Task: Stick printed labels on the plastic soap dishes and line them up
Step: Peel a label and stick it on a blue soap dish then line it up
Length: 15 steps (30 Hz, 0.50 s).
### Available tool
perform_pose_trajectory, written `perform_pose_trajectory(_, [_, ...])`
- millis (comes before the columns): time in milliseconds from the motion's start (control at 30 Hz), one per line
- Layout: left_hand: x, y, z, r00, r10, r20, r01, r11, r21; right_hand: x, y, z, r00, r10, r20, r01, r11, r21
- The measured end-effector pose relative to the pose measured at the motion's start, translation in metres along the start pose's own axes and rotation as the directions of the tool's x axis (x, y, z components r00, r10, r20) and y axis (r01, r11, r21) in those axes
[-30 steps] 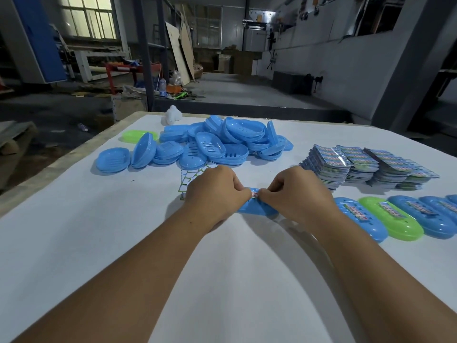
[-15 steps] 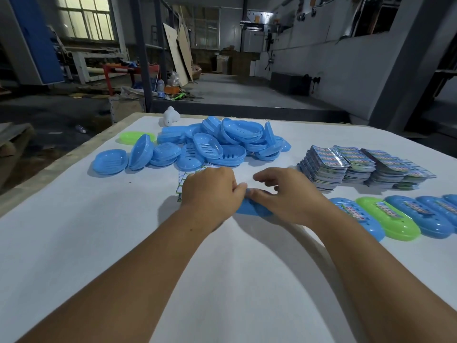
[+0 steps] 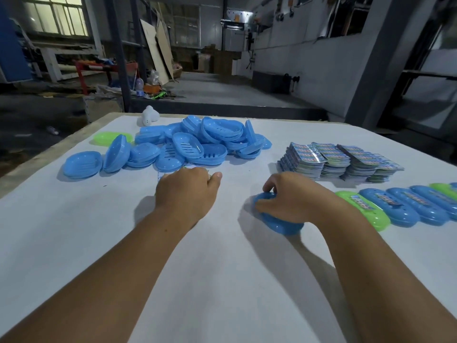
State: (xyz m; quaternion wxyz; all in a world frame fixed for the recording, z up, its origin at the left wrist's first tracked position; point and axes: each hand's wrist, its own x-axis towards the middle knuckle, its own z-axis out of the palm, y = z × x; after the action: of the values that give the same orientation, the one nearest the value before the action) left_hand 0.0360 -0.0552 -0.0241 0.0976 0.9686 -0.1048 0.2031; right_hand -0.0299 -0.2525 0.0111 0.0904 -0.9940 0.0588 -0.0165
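Head view, left to right. At upper left of the white table lies a loose pile of blue soap dishes, with one green dish at its far left edge and a small white object behind it at the table's far edge. Just below the pile, centre-left of the frame, the left hand rests knuckles up with its fingers curled under, over a sheet of labels of which only an edge shows; whether the fingers pinch the sheet cannot be told. Centre-right, the right hand grips a blue soap dish from above, fingers curled over its far rim; the dish sits on the table. Behind it, at upper right, stand stacks of printed labels. At the right edge of the frame, a row of labelled dishes lies side by side, touching, green and blue, just beside the right wrist.
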Motion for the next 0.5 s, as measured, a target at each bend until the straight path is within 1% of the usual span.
perform_pose_trajectory(67, [0.000, 0.000, 0.000, 1.000, -0.007, -0.003, 0.007, 1.000, -0.004, -0.003, 0.008, -0.006, 0.998, 0.056, 0.017, -0.055, 0.998, -0.035])
perform_pose_trajectory(200, [0.000, 0.001, 0.001, 1.000, -0.025, -0.004, 0.025, 1.000, -0.009, -0.008, 0.016, -0.013, 0.991, 0.131, 0.007, -0.131, 0.991, -0.035])
perform_pose_trajectory(500, [0.001, -0.002, 0.000, 0.999, -0.043, 0.010, 0.044, 0.999, -0.030, -0.005, 0.028, -0.020, 0.986, 0.164, 0.011, -0.162, 0.981, -0.107])
